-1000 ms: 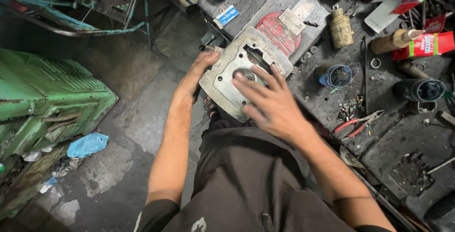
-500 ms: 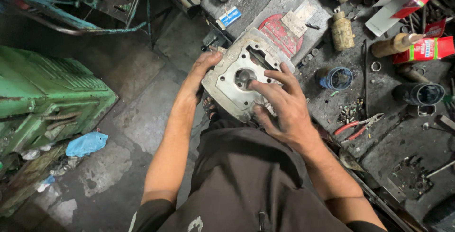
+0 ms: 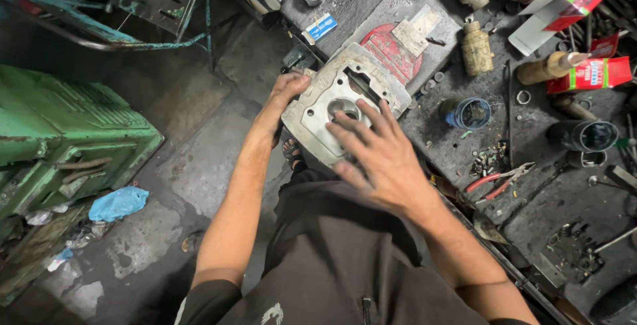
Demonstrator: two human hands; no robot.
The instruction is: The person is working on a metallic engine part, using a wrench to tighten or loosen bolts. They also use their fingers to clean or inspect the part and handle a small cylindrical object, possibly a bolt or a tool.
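So the grey metal engine casting (image 3: 338, 103) is sitting at the near-left edge of the grimy workbench (image 3: 531, 199), partly hanging off it. The left hand (image 3: 284, 96) is gripping its left edge, fingers wrapped over the rim. The right hand (image 3: 378, 156) is lying flat and spread wide on top, fingertips by the round bore, not clutching anything. Looks like heavy, rigid cast metal, probably oily, so I'd be grabbing it by the outer edges with both hands. Red-handled pliers (image 3: 494, 180) are lying off to the right.

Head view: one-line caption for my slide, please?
Left hand grips a grey cast-metal engine block at a cluttered workbench; right hand spreads over it.
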